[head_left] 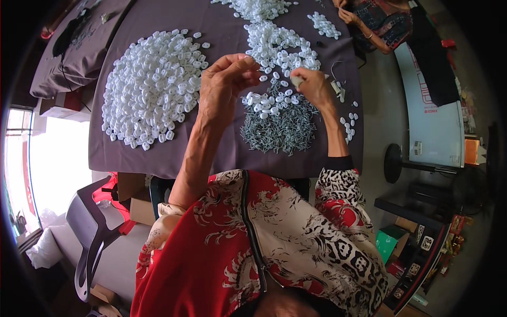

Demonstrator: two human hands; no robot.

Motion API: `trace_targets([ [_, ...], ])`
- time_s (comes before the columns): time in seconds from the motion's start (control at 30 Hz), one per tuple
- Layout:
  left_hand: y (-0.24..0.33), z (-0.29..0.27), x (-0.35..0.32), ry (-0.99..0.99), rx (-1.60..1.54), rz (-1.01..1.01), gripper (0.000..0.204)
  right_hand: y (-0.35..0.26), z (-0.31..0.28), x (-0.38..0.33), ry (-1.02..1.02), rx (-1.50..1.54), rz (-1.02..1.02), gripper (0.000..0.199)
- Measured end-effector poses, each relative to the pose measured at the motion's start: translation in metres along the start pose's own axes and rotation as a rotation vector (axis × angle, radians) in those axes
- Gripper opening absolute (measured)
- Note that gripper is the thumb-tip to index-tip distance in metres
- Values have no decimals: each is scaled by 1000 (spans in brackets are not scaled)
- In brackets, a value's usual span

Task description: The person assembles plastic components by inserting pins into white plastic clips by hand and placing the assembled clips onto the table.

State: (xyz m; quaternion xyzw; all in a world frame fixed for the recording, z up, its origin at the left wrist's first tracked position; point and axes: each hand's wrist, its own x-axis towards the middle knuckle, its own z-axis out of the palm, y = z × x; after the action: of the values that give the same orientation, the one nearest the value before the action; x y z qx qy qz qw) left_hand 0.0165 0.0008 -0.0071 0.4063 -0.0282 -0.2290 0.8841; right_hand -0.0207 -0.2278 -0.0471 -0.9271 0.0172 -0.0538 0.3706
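Note:
My left hand (228, 79) is raised over the table, thumb and forefinger pinched together. Whatever sits between those fingertips is too small to make out. To its right, my right hand (312, 87) is closed with its fingers curled in; a pale beige patch shows at the thumb, and anything inside the grip is hidden. Between and below the hands lies a heap of small grey metal screws or pins (280, 132), with several white oval plastic pieces (268, 103) on its far side. Just beyond the hands spreads a pile of similar white pieces (282, 45).
A large heap of white plastic pieces (153, 84) covers the left of the dark tablecloth (222, 153). Loose pieces (348, 127) lie near the right edge. Another person's hands (348, 15) are at the far right corner. A grey chair (87, 227) stands at lower left.

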Motion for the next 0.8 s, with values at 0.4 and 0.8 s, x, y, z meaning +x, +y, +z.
trace_targets([
  [0.4, 8, 20, 7, -16, -65, 41, 15, 39, 33, 5, 42, -335, -107, 8],
  [0.8, 5, 29, -13, -36, -18, 22, 14, -98, -27, -4, 20, 866, -70, 21],
])
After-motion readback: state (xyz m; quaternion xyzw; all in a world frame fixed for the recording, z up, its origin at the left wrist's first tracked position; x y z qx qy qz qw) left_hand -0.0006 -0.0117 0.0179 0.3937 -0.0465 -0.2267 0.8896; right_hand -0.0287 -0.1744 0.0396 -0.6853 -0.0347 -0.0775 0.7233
